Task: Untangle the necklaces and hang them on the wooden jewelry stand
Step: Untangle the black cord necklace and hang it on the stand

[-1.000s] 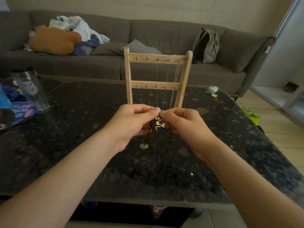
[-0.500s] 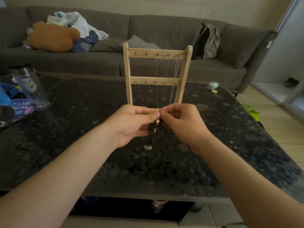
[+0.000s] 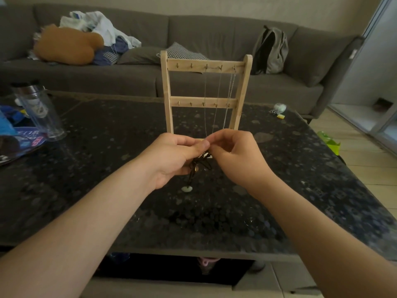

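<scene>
The left hand has its fingers curled, thumb and forefinger pinching the top of the tangle of black cord. The tangle hangs between the two hands above the bench, its long axis near vertical. A pale pendant dangles at its bottom; whether it touches the bench I cannot tell. The right hand pinches the same knot from the other side, its fingertips meeting the left's, so both hands are equally near. The stand is upright just behind the hands, so hanging would call for a lift up and away. Thin chains hang from its top-right hooks. The hands hide the stand's base and the chains' lower ends. Which strand each hand has is too small to read.
</scene>
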A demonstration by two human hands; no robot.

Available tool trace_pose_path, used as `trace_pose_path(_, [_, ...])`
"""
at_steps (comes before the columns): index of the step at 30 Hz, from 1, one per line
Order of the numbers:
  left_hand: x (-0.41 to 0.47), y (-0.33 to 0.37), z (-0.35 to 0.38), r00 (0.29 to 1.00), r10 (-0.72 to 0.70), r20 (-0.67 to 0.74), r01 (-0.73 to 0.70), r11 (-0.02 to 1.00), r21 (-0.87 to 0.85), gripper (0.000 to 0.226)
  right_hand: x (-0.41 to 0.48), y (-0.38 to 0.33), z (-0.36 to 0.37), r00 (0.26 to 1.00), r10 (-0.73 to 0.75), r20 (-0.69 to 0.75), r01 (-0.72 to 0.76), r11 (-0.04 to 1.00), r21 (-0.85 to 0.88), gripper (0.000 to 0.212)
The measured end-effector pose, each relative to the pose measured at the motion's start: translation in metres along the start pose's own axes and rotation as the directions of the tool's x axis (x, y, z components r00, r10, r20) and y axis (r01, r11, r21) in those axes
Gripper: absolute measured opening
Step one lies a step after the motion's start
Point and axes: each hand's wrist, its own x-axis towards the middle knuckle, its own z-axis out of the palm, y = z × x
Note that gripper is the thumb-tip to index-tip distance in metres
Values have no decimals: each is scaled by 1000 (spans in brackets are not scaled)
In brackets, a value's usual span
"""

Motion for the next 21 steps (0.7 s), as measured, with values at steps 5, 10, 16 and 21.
trace_pose_path(5, [1, 2, -5, 997, 7, 72, -13, 996, 88, 28, 1, 0, 4, 999, 2, -39, -6, 995, -95, 26])
trace_pose_path(10, [1, 0, -9, 999, 11, 30, -17, 977, 213, 23, 1, 0, 1, 999, 12, -33, -15, 995, -102, 25])
trace_pose_path(16, [1, -2, -5, 993, 113, -27, -100, 952, 290, 13, 2, 4, -3, 997, -5, 81, 25, 966, -259, 25])
trace_pose_path(21, [0, 0, -3, 986, 166, -2, -158, 937, 313, 10, 1, 1, -4, 990, 63, 124, -55, 997, -62, 22])
